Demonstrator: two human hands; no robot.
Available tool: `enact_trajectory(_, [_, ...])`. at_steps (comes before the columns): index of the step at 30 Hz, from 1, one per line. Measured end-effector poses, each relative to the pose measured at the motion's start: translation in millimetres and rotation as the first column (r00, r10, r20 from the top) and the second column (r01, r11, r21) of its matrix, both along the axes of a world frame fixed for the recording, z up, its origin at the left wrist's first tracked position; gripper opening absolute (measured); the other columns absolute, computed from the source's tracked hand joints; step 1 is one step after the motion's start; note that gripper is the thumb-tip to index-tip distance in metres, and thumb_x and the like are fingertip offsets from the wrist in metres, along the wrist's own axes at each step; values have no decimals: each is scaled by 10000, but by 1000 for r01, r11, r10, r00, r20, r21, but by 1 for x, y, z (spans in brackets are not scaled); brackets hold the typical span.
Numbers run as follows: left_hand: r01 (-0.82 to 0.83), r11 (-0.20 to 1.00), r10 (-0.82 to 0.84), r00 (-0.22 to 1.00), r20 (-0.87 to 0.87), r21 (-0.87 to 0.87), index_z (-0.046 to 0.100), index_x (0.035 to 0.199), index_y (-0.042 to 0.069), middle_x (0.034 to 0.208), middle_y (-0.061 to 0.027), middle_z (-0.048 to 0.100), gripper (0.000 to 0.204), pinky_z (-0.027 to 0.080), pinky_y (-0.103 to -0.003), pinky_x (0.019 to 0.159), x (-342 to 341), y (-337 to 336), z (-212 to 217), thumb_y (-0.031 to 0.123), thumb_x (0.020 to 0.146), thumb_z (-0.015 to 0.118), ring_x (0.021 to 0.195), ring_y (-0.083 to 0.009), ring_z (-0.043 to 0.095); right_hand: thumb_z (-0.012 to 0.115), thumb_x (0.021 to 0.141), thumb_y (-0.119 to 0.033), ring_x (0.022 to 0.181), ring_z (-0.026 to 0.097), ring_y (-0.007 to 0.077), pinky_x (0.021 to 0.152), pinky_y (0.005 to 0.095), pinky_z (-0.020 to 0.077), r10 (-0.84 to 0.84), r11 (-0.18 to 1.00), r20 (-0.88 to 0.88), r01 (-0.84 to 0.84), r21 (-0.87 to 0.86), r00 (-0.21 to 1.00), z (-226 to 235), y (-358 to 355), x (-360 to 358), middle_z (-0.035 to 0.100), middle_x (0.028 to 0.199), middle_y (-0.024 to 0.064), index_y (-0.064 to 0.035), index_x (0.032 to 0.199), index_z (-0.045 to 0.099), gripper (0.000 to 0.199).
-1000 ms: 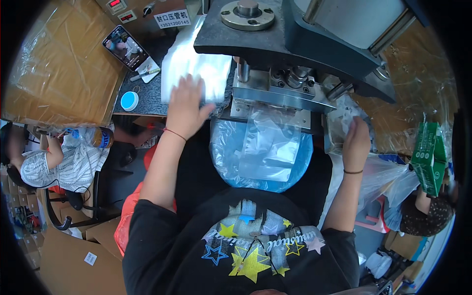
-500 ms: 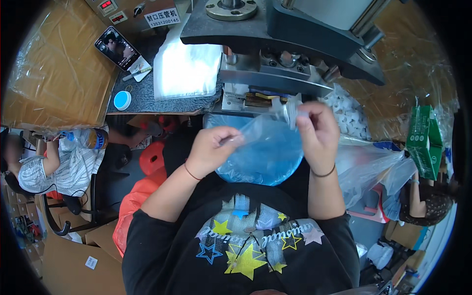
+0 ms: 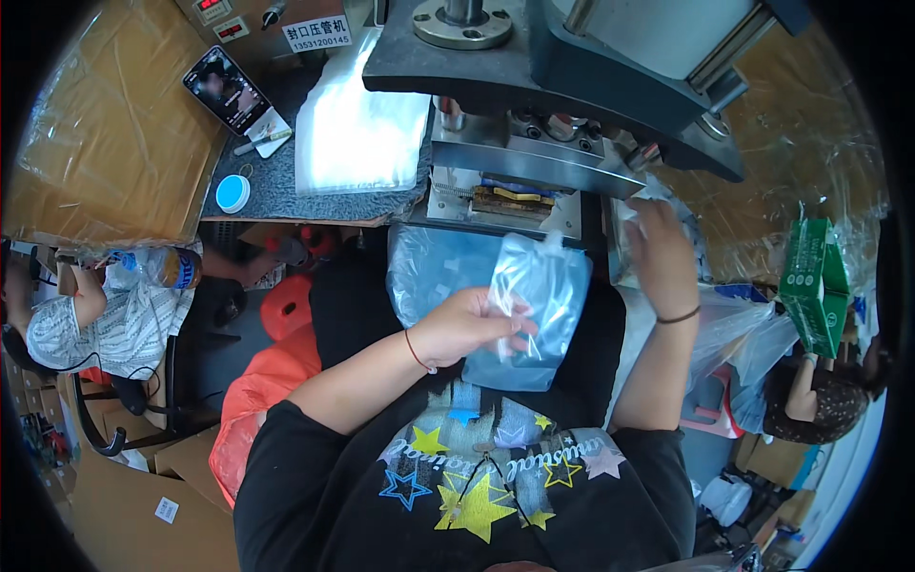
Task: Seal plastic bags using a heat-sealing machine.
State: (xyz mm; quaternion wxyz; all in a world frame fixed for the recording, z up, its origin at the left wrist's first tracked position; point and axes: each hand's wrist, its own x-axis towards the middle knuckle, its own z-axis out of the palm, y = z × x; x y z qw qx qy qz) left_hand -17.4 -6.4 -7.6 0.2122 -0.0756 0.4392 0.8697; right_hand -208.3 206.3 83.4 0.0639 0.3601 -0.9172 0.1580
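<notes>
The left hand [image 3: 467, 326] is gripping a clear plastic pouch [image 3: 530, 305] at its left edge, fingers curled across the front face and thumb apparently behind it, holding it upright in front of the person's chest. The pouch is hanging just below the press machine [image 3: 562, 86], its spouted top end pointing up toward the metal jaw plate [image 3: 519, 162]. It is looking empty and very light; the film is thin, soft and creasing under the fingers, so it is likely sagging wherever it is not supported. The surface is glossy and probably slippery, so a pinch along a sealed side edge or near the stiffer top should be holding better than a flat palm on the middle.

The right hand [image 3: 660, 255] is reaching up and away from the pouch, fingers spread open over a heap of similar clear bags [image 3: 667, 205] to the right of the machine; I cannot tell whether it is already pinching one.

Beyond the left hand, on the grey worktop [image 3: 276, 186], a stack of flat white bags [image 3: 360, 129] is lying, with a phone [image 3: 227, 88] and a small blue-rimmed lid [image 3: 232, 193] further left. A blue plastic sack [image 3: 429, 267] is hanging open behind the pouch.
</notes>
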Motion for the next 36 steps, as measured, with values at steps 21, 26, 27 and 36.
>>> enact_trajectory(21, [-149,987,151,988,31,-59,589,1198,49,1108,-141,702,270,593,-350,818,-30,-56,25,175,970,659,987,-255,721,677,808,-30,1017,604,391,879,441,484,-115,992,39,116,-45,993,-50,40,-34,643,1078,167,-33,1071,639,266])
enact_trajectory(26, [-196,977,202,977,66,-87,585,1167,-2,1075,-147,694,241,612,-332,782,-37,-47,27,131,974,636,929,-203,704,665,833,-43,1016,587,394,861,449,471,-99,993,-140,88,-84,985,-43,31,-26,635,1043,165,-42,1075,628,245])
enact_trajectory(27, [-181,980,187,980,68,-82,585,1167,-2,1075,-147,694,241,612,-332,782,-36,-47,20,131,974,636,929,-203,704,665,833,-43,1016,587,394,861,449,471,-113,992,-140,103,-79,984,-40,30,-23,635,1043,165,-42,1075,628,245])
enact_trajectory(36, [-191,947,178,981,-70,-259,579,1216,14,1045,-146,717,242,588,-344,805,-11,-34,6,117,997,590,903,-224,724,659,859,-34,1019,611,381,904,414,488,-18,997,43,21,-72,999,-43,35,-29,654,1085,165,-34,1130,627,273])
